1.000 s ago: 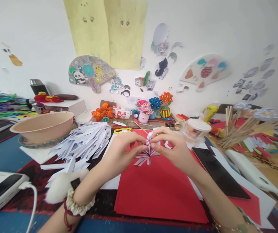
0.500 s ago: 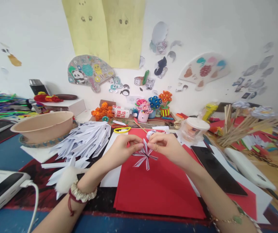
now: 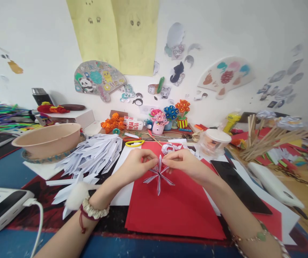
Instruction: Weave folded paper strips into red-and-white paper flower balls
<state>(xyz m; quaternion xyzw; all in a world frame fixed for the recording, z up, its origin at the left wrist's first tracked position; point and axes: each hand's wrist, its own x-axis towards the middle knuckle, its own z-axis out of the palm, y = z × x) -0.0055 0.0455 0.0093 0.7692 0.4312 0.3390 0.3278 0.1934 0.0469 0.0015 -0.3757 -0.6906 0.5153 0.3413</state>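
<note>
Between my two hands is a folded paper flower (image 3: 158, 176) with several narrow white petals edged in dark lines, spread like a star. My left hand (image 3: 135, 165) pinches its upper left petals between thumb and fingers. On the other side, my right hand (image 3: 181, 163) has its fingertips closed on the upper right petals. The flower hangs above a stack of red paper (image 3: 170, 215). Just behind my right fingers lies a crumpled white paper piece (image 3: 171, 147), partly covered by the hand.
Folded white paper strips (image 3: 92, 154) are heaped on the left, near a beige basin (image 3: 48, 141). Yellow-handled scissors (image 3: 135, 143) lie behind my left hand. A dark phone (image 3: 237, 186), a lidded plastic tub (image 3: 215, 141) and wooden sticks (image 3: 266, 143) are on the right.
The paper flower has turned and dropped slightly, so its star shape now faces me more. My right hand has shifted a little lower, showing more of the white paper behind it.
</note>
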